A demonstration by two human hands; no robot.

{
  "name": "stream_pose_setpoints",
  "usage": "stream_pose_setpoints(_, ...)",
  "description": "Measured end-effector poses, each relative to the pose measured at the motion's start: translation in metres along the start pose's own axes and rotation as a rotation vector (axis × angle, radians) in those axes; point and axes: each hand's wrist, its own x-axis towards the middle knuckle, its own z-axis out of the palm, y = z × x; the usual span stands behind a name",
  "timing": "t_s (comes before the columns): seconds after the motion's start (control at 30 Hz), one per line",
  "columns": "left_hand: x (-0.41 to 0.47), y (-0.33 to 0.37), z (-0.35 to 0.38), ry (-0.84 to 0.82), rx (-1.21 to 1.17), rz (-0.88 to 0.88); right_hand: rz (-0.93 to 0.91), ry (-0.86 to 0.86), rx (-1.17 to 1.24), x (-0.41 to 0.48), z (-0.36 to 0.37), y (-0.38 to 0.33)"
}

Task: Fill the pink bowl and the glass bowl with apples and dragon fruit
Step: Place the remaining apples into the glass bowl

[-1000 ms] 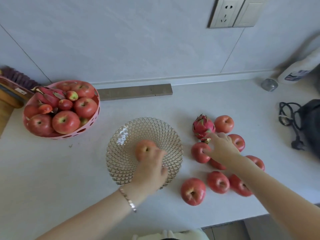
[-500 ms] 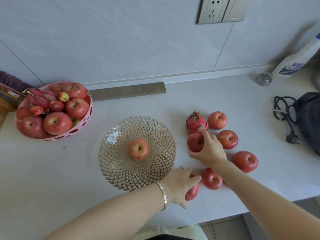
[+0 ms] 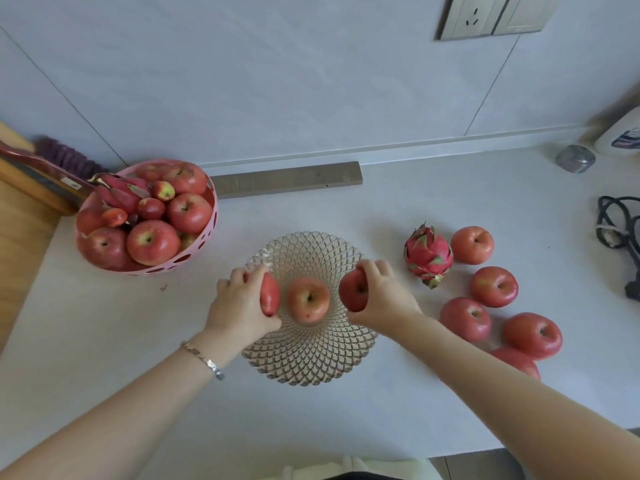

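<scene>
Left hand [image 3: 239, 304]: fingers and thumb curled tight round a red apple [image 3: 269, 295], held on its side over the left part of the glass bowl [image 3: 311, 370]; a bracelet [image 3: 204, 359] sits on that wrist
Right hand [image 3: 382, 301]: wrapped round a second apple [image 3: 353, 289], fingers over the top and thumb beneath, above the bowl's right part
Centre apple [image 3: 308, 298]: lies stem-up in the bottom of the glass bowl, between the two held ones and just beside each
Glass bowl's place: middle of the counter [image 3: 415, 202], nearer the front edge than the back wall
Pink bowl [image 3: 195, 252]: by the counter's back left corner, heaped with apples, a few small red fruits and a bowl dragon fruit [image 3: 121, 195] lying across the top
Loose dragon fruit [image 3: 428, 254]: on the counter just right of the glass bowl, near the right hand
Loose apples [image 3: 493, 285]: five, spread from that dragon fruit toward the front right edge
Hidden: the left palm covers most of its apple, so only a narrow red slice shows; the right forearm covers about half of the nearest loose apple [image 3: 516, 362]; whether either held apple touches the glass, I cannot tell
Cut off: a white bottle [image 3: 620, 140] at the back right corner and a black cable [image 3: 616, 226] along the right edge run out of view; a wall socket [image 3: 467, 15] is clipped at the top
Hard to make out: a small grey object [image 3: 575, 158] beside the bottle, too blurred to name
</scene>
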Motion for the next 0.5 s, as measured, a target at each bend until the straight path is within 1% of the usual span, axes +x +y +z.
stream_pose_setpoints(0.07,0.004,-0.007,0.009,-0.085,0.088,0.022,-0.039,-0.022,-0.135,0.010,0.012,-0.012)
stream_pose_setpoints(0.17,0.011,-0.008,0.022,-0.138,0.169,0.080,-0.037,-0.037,-0.314,0.020,0.023,-0.021)
stream_pose_setpoints(0.37,0.018,-0.008,0.035,-0.124,0.244,0.108,-0.034,-0.033,-0.511,0.022,0.037,-0.024)
stream_pose_setpoints(0.43,0.018,-0.010,0.038,-0.111,0.264,0.119,-0.077,-0.056,-0.556,0.023,0.040,-0.028)
stream_pose_setpoints(0.5,0.019,-0.010,0.042,-0.097,0.264,0.127,-0.192,-0.074,-0.574,0.025,0.043,-0.034)
